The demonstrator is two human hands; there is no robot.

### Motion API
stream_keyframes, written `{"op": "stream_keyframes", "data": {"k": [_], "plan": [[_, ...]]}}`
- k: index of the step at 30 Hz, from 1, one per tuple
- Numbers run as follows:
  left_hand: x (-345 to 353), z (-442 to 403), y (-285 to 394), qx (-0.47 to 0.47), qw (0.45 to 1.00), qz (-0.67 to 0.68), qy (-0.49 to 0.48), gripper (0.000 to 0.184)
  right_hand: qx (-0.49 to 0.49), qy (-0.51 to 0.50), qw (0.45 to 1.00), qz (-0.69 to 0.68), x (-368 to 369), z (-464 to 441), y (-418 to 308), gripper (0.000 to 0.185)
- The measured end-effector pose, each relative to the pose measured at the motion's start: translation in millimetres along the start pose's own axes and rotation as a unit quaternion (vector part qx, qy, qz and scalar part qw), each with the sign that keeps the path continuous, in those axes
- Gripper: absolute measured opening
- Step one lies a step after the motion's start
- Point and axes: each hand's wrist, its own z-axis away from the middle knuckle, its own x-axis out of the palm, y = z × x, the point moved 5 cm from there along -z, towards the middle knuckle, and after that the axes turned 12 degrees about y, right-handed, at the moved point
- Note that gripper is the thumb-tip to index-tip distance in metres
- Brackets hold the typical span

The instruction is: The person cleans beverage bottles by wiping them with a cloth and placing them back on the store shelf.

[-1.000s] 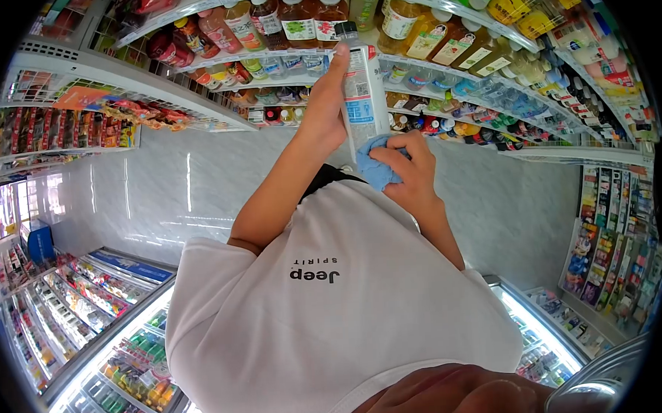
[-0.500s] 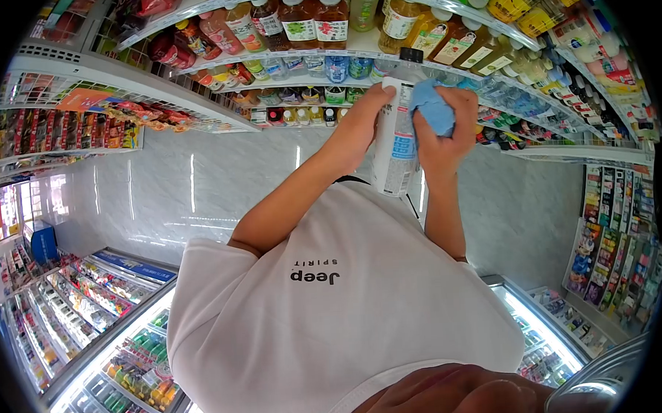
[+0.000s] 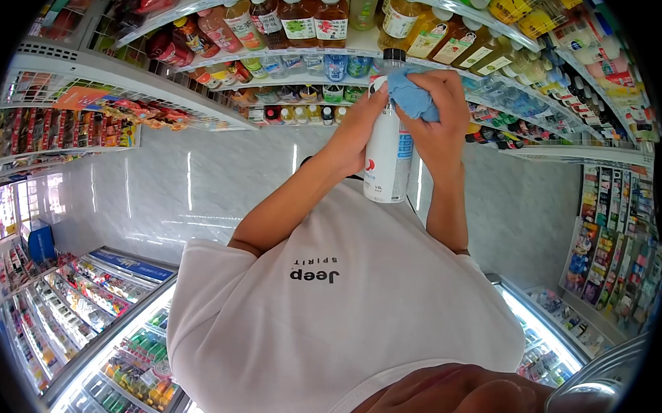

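Observation:
A tall bottle with a white wraparound label [image 3: 383, 163] and a black cap is held upright in front of my chest, its cap end toward the shelves. My left hand [image 3: 359, 131] is closed around its upper left side. In my right hand [image 3: 445, 113] a crumpled blue cloth [image 3: 413, 96] is gripped and pressed against the bottle's upper right side, just below the cap. The cloth and fingers cover part of the label. Red and blue print shows on the lower part.
Shelves of bottled drinks [image 3: 304, 23] curve across the front, with several tiers. A wire-sided shelf of packaged snacks [image 3: 69, 129] stands to the left. Lit drink coolers [image 3: 131, 370] are behind me, and another goods rack [image 3: 613, 238] is at the right. Grey tiled floor [image 3: 211, 167] lies between.
The bottle has turned, bringing a red mark on its label into view. Both hands have shifted slightly left, and the cloth now covers the front of the bottle's shoulder.

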Motion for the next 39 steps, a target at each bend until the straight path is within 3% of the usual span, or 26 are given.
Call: {"op": "stream_keyframes", "data": {"k": [7, 12, 15, 18, 21, 23, 27, 29, 33, 36, 38, 39], "plan": [[-17, -22, 9, 0.002, 0.998, 0.045, 0.031, 0.060, 0.008, -0.098, 0.994, -0.054, 13, 37, 10, 0.043], [-19, -24, 16, -0.021, 0.994, 0.089, 0.064, 0.058, 0.017, -0.162, 0.984, -0.074, -3, 48, 3, 0.046], [-19, -29, 16, -0.035, 0.988, 0.109, 0.104, 0.057, -0.003, -0.146, 0.986, -0.075, -13, 51, 0, 0.046], [-32, -45, 5, -0.064, 0.981, 0.152, 0.106, 0.055, -0.044, -0.028, 0.997, -0.060, -19, 53, 2, 0.044], [-36, -56, -5, -0.092, 0.968, 0.215, 0.087, 0.054, -0.150, 0.068, 0.986, 0.008, -14, 60, 0, 0.043], [-35, -60, -8, -0.096, 0.962, 0.246, 0.073, 0.054, -0.169, 0.073, 0.982, 0.027, -11, 63, -5, 0.043], [-34, -55, -3, -0.094, 0.954, 0.251, 0.133, 0.053, -0.186, 0.068, 0.980, 0.024, -4, 71, -8, 0.043], [-33, -51, 3, -0.102, 0.948, 0.265, 0.141, 0.054, -0.167, 0.033, 0.985, 0.005, -6, 77, -3, 0.042], [-40, -51, 16, -0.032, 0.959, 0.257, 0.112, 0.055, -0.106, -0.036, 0.994, -0.007, -13, 84, 8, 0.039], [-32, -33, 32, -0.005, 0.961, 0.260, 0.093, 0.052, -0.037, -0.018, 0.999, -0.009, -27, 92, 29, 0.039], [-25, -18, 42, 0.029, 0.968, 0.230, 0.093, 0.048, 0.027, 0.048, 0.998, -0.021, -40, 96, 49, 0.036], [-25, -13, 45, 0.073, 0.981, 0.159, 0.082, 0.046, 0.061, 0.080, 0.995, -0.026, -46, 96, 57, 0.035]]}}
